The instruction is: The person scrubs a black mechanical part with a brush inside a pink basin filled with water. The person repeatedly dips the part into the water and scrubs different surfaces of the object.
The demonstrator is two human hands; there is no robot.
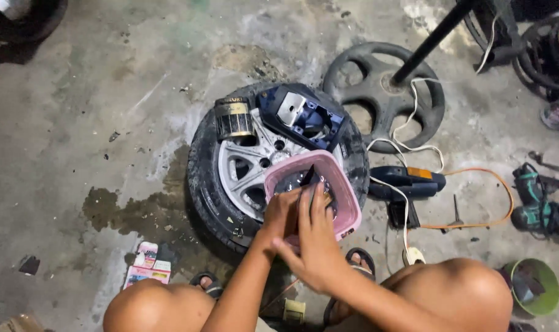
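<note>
I squat over a small tyre (pixel 201 178) with a silver spoked rim (pixel 242 163) that lies flat on the concrete floor. A pink plastic basket (pixel 347 203) rests on its near right side. Both my hands meet over the basket's near edge. My left hand (pixel 282 215) pinches a small thin black part (pixel 308 176) that sticks up above the fingers. My right hand (pixel 314 240) lies against it from the right, fingers pointing away from me and closed around the same part. What lies inside the basket is mostly hidden by my hands.
A black-and-gold can (pixel 233 118) and a blue plastic housing (pixel 304 114) lie on the tyre's far side. Behind stands a black wheel (pixel 384 92) with a pole. A blue-orange power tool (pixel 408 181), cables, a green drill (pixel 531 200), a green bowl (pixel 537 286) and a pink box (pixel 147 265) lie around.
</note>
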